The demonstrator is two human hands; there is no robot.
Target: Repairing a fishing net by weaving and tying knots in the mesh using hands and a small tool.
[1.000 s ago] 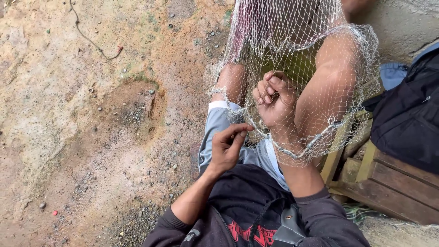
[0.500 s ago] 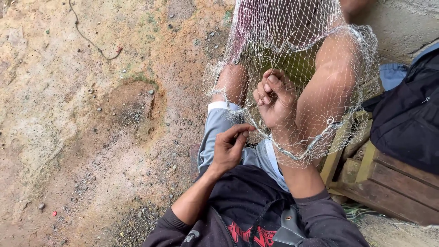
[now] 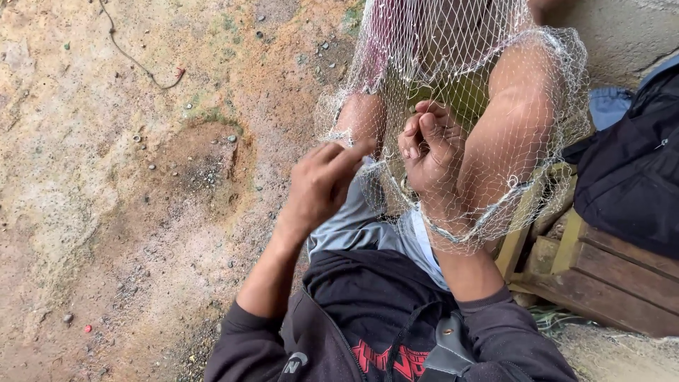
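The right hand [image 3: 430, 150] pinches the net [image 3: 460, 64] with closed fingers; the left hand [image 3: 322, 184], fingers loosely curled, touches its edge. The pale, fine-meshed net drapes over the person's knees, above bare dirt ground [image 3: 106, 177], beside a wooden bench [image 3: 601, 276].

no packages, labels, signs or screens in view

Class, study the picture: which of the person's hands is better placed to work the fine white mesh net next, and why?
Probably the right hand: its fingers already pinch inside the fine white mesh net. The left hand reaches only its edge.
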